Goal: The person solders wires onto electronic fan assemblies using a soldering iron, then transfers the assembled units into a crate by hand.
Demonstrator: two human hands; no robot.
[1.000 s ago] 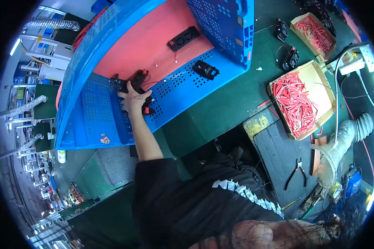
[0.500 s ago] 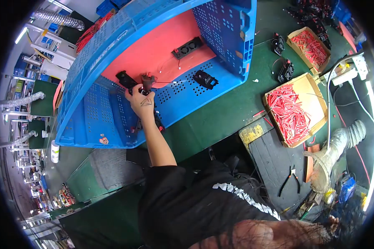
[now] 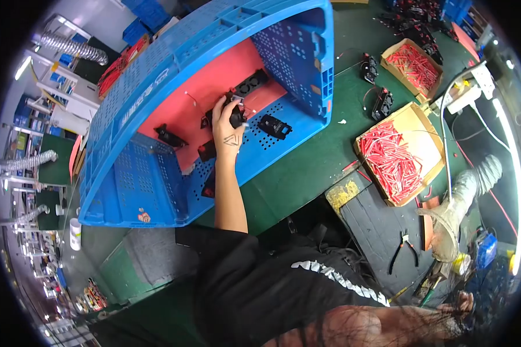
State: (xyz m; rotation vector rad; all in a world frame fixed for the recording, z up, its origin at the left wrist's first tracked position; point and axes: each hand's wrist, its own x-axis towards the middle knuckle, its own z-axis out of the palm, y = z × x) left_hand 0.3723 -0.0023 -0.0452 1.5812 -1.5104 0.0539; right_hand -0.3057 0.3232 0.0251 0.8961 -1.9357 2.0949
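Note:
My left hand [image 3: 227,130] is inside a tilted blue plastic crate [image 3: 289,144], its fingers closed round a small black fan unit [image 3: 237,117]. A black twin-fan unit [image 3: 252,84] lies just beyond it on the red sheet [image 3: 197,87] lining the crate. To its right, a black plastic housing [image 3: 275,126] rests on the perforated blue wall. Another black part [image 3: 171,136] lies to the left, and further black parts are partly covered by my wrist. My right hand [image 3: 465,303] is at the lower right edge, its fingers too small and dark to read.
On the green table [image 3: 298,185], an open cardboard box [image 3: 434,139] holds many red tubes, with a smaller such box [image 3: 388,55] behind. Two black fan units [image 3: 382,103] stand nearby. Pliers [image 3: 405,252] lie on a dark board beside a flexible duct [image 3: 457,217].
My left hand has moved right along the crate, from the black parts at the left towards the twin-fan unit. The whole view has shifted slightly.

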